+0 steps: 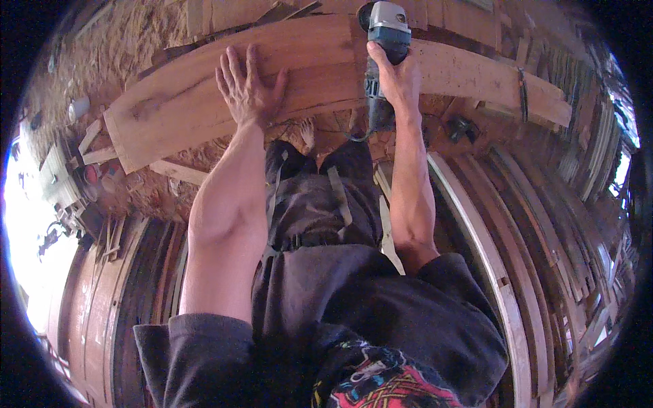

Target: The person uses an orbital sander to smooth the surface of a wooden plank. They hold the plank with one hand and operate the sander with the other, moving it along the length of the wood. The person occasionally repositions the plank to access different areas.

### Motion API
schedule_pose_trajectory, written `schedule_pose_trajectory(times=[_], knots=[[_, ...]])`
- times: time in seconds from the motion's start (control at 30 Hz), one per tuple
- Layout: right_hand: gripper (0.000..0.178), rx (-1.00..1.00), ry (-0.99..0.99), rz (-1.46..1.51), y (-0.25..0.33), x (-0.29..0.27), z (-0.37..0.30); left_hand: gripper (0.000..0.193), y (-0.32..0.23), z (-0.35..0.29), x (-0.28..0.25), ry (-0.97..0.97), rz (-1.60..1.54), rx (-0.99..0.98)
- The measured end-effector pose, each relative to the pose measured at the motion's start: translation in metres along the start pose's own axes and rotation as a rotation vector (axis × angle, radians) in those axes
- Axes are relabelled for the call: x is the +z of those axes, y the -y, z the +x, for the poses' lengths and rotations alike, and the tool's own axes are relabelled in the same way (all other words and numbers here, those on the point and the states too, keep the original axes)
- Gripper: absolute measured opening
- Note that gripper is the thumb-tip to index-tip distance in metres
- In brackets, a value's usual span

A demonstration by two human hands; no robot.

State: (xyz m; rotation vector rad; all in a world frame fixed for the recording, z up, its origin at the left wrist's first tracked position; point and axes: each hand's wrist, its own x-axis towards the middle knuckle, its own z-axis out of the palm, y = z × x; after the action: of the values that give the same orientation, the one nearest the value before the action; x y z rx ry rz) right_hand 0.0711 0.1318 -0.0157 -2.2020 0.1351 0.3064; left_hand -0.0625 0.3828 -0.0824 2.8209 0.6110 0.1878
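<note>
A wide reddish-brown wooden board (pixel 313 58) lies across in front of me. Flat on its left half rests my left hand (pixel 246 88), fingers spread, holding nothing. My right hand (pixel 400 75) is wrapped round the body of an angle grinder (pixel 389 37), teal and black with a silver-grey head. The grinder's head points away from me, over the board's right end, and a dark round disc shows partly at its upper left. Whether the disc touches the wood I cannot tell. From the grinder's near end a cord hangs down beside my right forearm.
A paler plank (pixel 469 71) extends to the right from the grinder. Below it on the ground sits a dark power tool (pixel 462 128). Long timber boards (pixel 517 251) are stacked behind me on both sides. Wood scraps and shavings cover the ground at left, near a white container (pixel 79 107).
</note>
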Motion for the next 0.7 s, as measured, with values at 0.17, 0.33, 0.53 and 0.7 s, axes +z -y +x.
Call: schedule_pose_trajectory(times=[0.17, 0.33, 0.53, 0.7], knots=[[0.044, 0.030, 0.051, 0.126, 0.005, 0.006, -0.002, 0.090, -0.005, 0.002, -0.006, 0.007, 0.007, -0.002], [0.046, -0.004, 0.031, 0.081, 0.014, 0.008, -0.006, 0.088, -0.003, 0.001, -0.006, -0.009, -0.016, 0.012], [0.049, 0.005, 0.074, 0.047, 0.006, 0.006, -0.001, 0.088, -0.001, 0.001, -0.005, -0.014, -0.022, 0.028], [0.050, 0.069, 0.077, -0.036, 0.013, 0.002, -0.002, 0.088, -0.003, 0.000, -0.007, -0.006, -0.014, 0.015]])
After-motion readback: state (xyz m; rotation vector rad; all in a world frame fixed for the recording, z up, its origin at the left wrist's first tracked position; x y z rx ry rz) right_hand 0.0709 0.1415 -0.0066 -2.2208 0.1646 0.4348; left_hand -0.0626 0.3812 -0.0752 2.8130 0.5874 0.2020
